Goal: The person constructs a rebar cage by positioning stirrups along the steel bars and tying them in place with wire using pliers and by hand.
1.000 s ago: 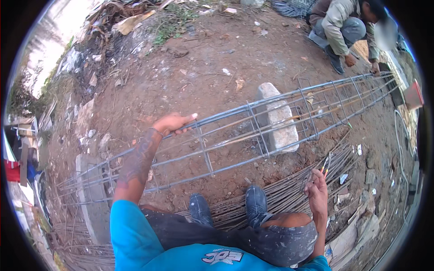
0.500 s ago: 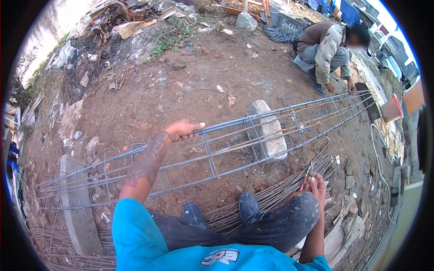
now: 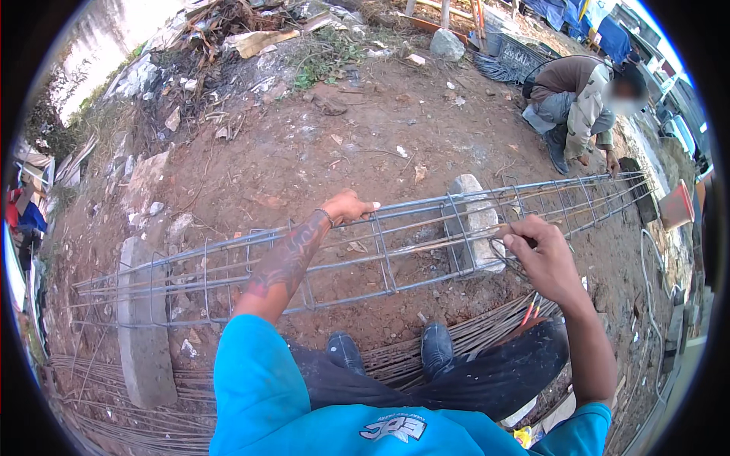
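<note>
Left hand (image 3: 350, 207) and right hand (image 3: 544, 254) are at a long steel-bar cage (image 3: 384, 256) running left to right, its blue-grey and rust-brown bars joined by rectangular hoops. The left closes on the far upper bar; the right has bent fingers bunched by a middle bar, and whether they pinch anything I cannot tell. A concrete block (image 3: 148, 372) at left and a pale block (image 3: 468, 185) at right sit under the cage. Open soil (image 3: 304, 171) spreads on the far side; loose rods (image 3: 391, 354) lie nearer.
</note>
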`<state>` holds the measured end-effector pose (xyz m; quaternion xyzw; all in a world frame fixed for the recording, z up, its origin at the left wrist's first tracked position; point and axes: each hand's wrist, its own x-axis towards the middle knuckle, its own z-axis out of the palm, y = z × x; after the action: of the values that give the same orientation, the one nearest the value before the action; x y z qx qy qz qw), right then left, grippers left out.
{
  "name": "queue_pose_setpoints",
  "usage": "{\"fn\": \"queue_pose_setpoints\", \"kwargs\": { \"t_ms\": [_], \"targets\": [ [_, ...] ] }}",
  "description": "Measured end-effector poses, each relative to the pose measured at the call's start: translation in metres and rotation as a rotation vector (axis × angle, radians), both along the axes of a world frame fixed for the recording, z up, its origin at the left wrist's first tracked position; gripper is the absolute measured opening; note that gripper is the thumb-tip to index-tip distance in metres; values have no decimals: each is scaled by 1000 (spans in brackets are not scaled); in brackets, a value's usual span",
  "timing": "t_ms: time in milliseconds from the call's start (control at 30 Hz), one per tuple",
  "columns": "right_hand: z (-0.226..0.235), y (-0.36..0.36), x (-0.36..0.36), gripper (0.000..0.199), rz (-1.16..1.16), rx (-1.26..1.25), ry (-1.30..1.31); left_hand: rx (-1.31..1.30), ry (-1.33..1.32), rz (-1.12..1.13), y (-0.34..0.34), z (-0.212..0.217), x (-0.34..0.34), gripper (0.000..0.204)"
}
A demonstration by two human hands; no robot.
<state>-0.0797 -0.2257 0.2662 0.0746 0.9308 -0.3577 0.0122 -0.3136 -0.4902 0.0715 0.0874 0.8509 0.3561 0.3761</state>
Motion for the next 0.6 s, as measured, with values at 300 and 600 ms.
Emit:
{"fn": "queue_pose_setpoints", "kwargs": {
  "t_ms": [300, 600],
  "targets": [
    [-80, -29, -68, 14, 156, -558, -269, -74, 99, -50, -1, 8, 4, 53],
    [-109, -61, -135, 23, 115, -486, -141, -73, 119, -66, 1, 2, 0, 53]
  ]
}}
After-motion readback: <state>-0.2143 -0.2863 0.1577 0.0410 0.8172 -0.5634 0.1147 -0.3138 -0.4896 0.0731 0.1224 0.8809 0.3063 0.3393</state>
